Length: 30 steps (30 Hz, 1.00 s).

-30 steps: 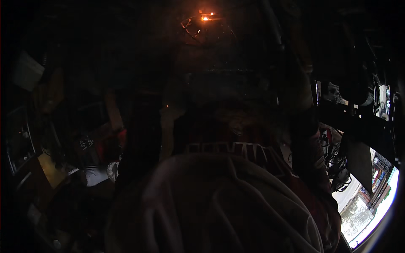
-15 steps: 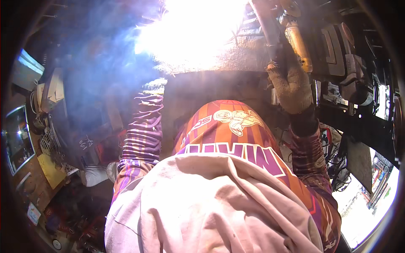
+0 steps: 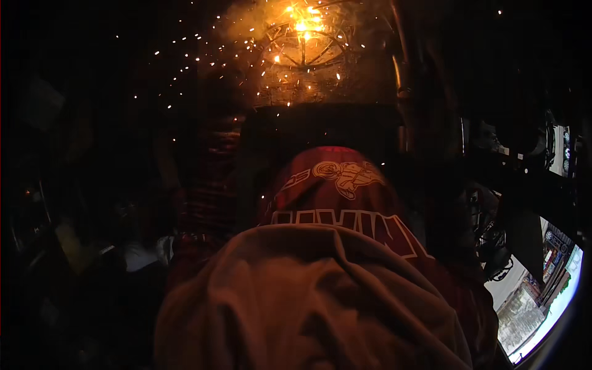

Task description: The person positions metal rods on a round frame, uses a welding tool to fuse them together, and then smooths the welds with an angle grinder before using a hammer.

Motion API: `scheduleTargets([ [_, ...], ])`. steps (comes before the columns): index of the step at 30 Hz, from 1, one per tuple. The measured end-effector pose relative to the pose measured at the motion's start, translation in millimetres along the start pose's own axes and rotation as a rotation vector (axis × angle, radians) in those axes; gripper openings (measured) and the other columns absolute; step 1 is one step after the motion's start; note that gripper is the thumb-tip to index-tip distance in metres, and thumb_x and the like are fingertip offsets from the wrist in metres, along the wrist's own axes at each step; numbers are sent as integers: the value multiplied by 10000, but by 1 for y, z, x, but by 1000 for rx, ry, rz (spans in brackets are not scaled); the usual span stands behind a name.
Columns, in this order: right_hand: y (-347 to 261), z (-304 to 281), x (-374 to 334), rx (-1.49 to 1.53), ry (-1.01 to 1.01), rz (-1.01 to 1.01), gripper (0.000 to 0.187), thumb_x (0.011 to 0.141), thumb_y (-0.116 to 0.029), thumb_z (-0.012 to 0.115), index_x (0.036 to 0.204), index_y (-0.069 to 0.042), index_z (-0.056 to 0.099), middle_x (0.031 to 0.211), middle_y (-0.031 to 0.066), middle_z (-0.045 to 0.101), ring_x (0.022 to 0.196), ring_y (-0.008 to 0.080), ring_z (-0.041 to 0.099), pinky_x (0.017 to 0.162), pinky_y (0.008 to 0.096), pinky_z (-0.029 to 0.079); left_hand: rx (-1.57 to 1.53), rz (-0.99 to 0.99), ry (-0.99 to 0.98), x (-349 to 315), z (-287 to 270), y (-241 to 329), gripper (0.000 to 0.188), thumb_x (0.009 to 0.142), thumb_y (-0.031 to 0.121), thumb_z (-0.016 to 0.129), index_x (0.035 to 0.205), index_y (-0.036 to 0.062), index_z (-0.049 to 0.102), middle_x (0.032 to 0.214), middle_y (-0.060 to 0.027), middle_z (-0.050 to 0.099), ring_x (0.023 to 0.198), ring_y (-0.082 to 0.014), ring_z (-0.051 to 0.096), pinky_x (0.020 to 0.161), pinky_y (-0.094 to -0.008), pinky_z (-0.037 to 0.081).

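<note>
1. Metalwork (image 3: 303, 46), a round wire-frame piece, sat at twelve o'clock, glowing orange and throwing sparks (image 3: 179, 68) toward ten o'clock.
2. Half a second before, a white glare had flooded that spot; by now it had died to embers, suggesting the arc had stopped.
3. Neither hand could be made out in the dark; grip unknowable.
4. Cloth-draped garment (image 3: 320, 296) filled six o'clock.

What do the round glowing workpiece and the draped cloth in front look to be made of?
Workpiece: likely metal, thin bars in a spoked ring, throwing orange sparks; the finish is lost in the dark. Cloth: soft woven fabric, matte, falling in folds.
</note>
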State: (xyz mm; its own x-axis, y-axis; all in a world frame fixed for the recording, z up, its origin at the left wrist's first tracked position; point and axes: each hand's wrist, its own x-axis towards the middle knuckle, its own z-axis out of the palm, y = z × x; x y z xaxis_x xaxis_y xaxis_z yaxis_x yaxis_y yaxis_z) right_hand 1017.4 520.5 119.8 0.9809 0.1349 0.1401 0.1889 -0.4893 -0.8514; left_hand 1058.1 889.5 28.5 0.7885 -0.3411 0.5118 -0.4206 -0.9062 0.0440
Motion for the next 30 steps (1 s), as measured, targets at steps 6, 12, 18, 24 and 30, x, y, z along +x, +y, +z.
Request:
scheduleTargets([
  [6, 45, -4, 1, -361, -83, -63, 589, 1023, -62, 580, 1575, -68, 375, 1193, 90, 649, 896, 113, 655, 705, 252, 568, 50, 54, -23, 5, -2, 2, 150, 917, 140, 635, 1051, 114, 698, 1031, -72, 710, 958, -256, 709, 817, -398, 581],
  [12, -8, 4, 6, -68, -84, -31, 695, 996, -150, 629, 1601, -41, 305, 1360, 184, 606, 1059, 213, 666, 844, 319, 561, 110, 152, 40, 0, 15, -7, 130, 911, 124, 624, 1027, 122, 684, 1010, -58, 695, 948, -254, 700, 807, -396, 574],
  [18, -18, 2, 7, -187, -119, -54, 727, 986, -204, 618, 1607, -32, 280, 1416, 261, 590, 1187, 304, 680, 962, 387, 546, 51, 107, -74, 1, -2, 2, 353, 807, 73, 681, 1157, 117, 674, 1161, -70, 697, 1055, -285, 677, 894, -438, 558],
  [24, -16, 4, 8, -178, -129, 28, 717, 986, -187, 612, 1597, -5, 285, 1332, 259, 638, 1152, 294, 688, 963, 381, 537, -68, -15, -62, 6, -8, 6, 309, 838, 98, 701, 1144, 123, 674, 1139, -77, 696, 1004, -310, 674, 842, -447, 550],
  [30, -14, 4, -2, -479, -102, -147, 547, 1022, -196, 615, 1521, -47, 449, 1353, 205, 610, 1108, 301, 673, 951, 424, 569, -142, -165, -156, 7, -14, 8, 249, 925, 134, 658, 1173, 105, 650, 1125, -101, 677, 1033, -316, 654, 863, -443, 540],
])
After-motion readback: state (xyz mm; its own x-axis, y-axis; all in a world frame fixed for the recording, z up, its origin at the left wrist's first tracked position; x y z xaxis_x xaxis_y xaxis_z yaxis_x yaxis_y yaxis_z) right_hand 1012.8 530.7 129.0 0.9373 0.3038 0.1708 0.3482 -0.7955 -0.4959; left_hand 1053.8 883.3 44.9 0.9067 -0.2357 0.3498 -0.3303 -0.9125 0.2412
